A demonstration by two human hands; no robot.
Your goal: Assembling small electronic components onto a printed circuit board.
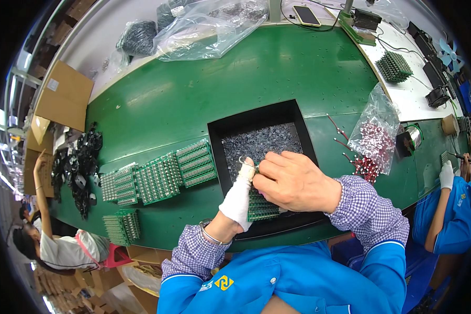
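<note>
My left hand [236,203], in a white glove, is closed on a green circuit board panel [262,206] over the near part of a black tray [306,133]. My bare right hand [297,180] is closed in a pinch beside the left thumb, at the panel's upper end. Whatever lies between its fingertips is too small or hidden to make out. Many small dark clear-looking parts [261,144] cover the bottom of the tray beyond my hands. To the left stand rows of green circuit board panels [158,178], with another stack [122,227] nearer me.
A clear bag [377,125] and red-wired parts [365,168] lie to the right. Crumpled black plastic [81,167] is at the left edge. Clear bags [209,31] and a phone [306,16] lie along the back. A co-worker's gloved hand [447,175] works at far right.
</note>
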